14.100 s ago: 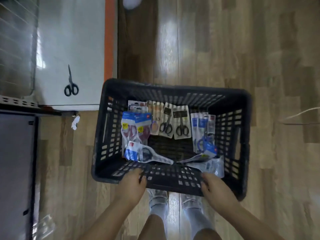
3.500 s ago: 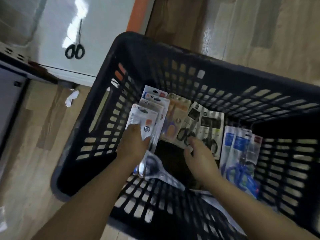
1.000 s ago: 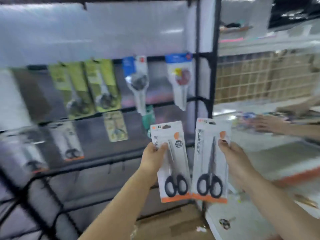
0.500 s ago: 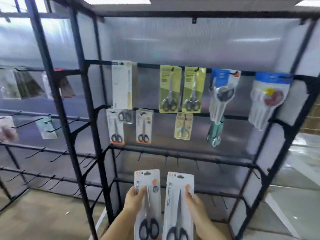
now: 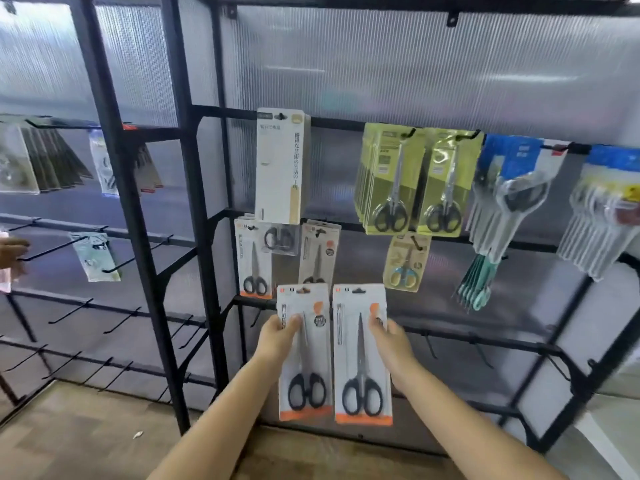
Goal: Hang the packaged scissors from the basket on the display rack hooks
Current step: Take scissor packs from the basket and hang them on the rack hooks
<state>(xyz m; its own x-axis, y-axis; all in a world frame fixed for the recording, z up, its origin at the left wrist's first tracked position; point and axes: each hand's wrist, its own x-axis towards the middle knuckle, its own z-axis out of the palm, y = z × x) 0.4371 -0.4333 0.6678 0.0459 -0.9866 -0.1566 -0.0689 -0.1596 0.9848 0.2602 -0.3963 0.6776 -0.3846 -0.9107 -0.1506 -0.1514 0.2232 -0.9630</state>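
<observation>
Two white-and-orange carded black-handled scissors packs, one gripped in your left hand (image 5: 278,336) and one in your right hand (image 5: 391,341), overlap hung yellow-carded scissors packs (image 5: 412,181) on the black wire display rack (image 5: 194,168).

A black metal display rack (image 5: 194,237) stands on a wooden floor (image 5: 69,441). From its hooks hang a tall white pack (image 5: 280,168), two white scissor packs (image 5: 252,261) with orange bottoms, yellow scissor packs (image 5: 412,181), a small yellow pack (image 5: 407,263) and blue-topped clear packs (image 5: 509,192).

Shop: black display rack (image 5: 194,209), hooks (image 5: 117,265), hanging packaged scissors (image 5: 391,181).
</observation>
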